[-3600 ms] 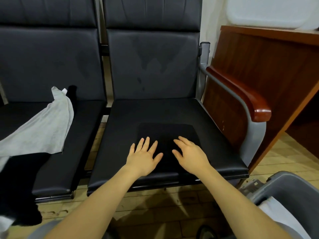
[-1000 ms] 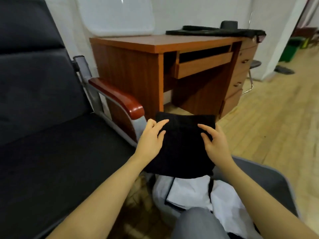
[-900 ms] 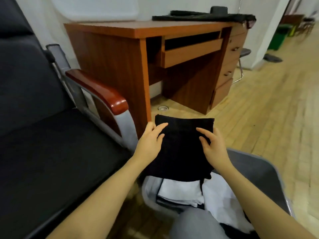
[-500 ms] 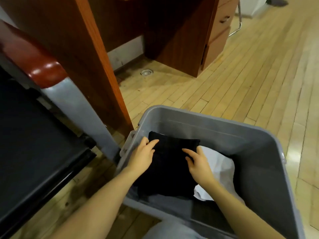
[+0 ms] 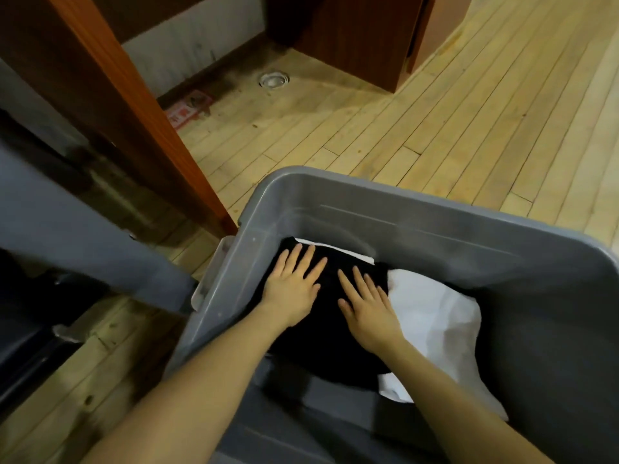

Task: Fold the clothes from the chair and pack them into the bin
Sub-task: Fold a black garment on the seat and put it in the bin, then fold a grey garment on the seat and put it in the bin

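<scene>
A folded black garment (image 5: 326, 326) lies inside a gray plastic bin (image 5: 418, 209) at lower center of the frame, tucked against the bin's left wall, with open room in the right half. Two hands press it flat, fingers straight and spread: the left hand (image 5: 294, 284) beside the right hand (image 5: 368, 304). One crumpled white cloth (image 5: 435, 323) lies just right of it. A wooden desk panel (image 5: 110, 95) stands at upper left on pale plank flooring (image 5: 469, 112).
</scene>
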A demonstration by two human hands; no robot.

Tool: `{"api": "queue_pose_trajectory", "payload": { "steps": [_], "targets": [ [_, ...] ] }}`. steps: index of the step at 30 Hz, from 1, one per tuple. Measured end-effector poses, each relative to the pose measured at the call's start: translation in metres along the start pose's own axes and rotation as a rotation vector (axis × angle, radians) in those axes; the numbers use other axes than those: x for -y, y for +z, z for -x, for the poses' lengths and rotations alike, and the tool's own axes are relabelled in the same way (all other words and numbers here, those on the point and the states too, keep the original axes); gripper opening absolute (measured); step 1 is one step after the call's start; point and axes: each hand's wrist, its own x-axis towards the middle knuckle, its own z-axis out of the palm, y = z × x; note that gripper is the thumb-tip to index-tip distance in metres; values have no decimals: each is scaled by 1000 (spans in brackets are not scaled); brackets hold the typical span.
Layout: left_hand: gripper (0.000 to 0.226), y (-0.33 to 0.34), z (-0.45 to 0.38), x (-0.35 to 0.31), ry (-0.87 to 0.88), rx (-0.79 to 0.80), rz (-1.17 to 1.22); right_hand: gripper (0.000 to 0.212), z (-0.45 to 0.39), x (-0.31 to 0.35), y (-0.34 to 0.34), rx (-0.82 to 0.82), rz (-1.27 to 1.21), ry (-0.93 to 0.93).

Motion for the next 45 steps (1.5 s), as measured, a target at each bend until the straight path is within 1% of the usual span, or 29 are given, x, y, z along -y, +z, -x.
{"api": "queue_pose_trajectory", "payload": {
  "steps": [2, 4, 6, 10, 14, 17, 20, 23, 25, 28, 33, 37, 39, 42, 45],
  "targets": [
    [56, -3, -13, 5, -8, 39, -24, 57, -13, -2, -2, 17, 17, 32],
    [56, -6, -23, 10, -8, 74, -24, 52, -24, -1, -6, 83, -21, 62],
    [57, -9, -25, 11, -2, 95, 2, 52, -30, -2, -8, 135, -13, 69],
    [57, -24, -16, 14, 26, 111, 44, 52, -24, -2, -19, 133, 30, 61],
    [55, -54, 12, 17, 26, -61, 110, 51, -4, 9, -52, 10, 63, 25],
    [54, -88, 38, 24, 58, -143, 136, 50, 13, 26, -86, -93, 38, -7],
    [54, -130, 66, 31, 7, -233, 172, 49, 33, 48, -125, -172, 13, -36],
    [55, -173, 101, 38, -58, -368, 192, 47, 56, 72, -162, -264, 10, -81],
    [53, -199, 129, 44, -72, -452, 208, 46, 73, 93, -183, -330, 7, -109],
    [49, -230, 174, 59, -105, -529, 194, 43, 99, 128, -212, -411, -11, -180],
    [50, -251, 261, 92, -233, -579, 197, 42, 139, 198, -240, -457, -23, -339],
    [48, -246, 339, 124, -352, -602, 168, 37, 160, 263, -236, -502, -27, -504],
    [48, -240, 380, 140, -421, -604, 176, 37, 170, 300, -228, -509, 12, -581],
    [49, -221, 445, 165, -562, -584, 146, 37, 189, 360, -213, -544, 62, -721],
    [48, -193, 509, 189, -713, -573, 120, 40, 209, 422, -192, -515, 90, -842]
  ]
}}
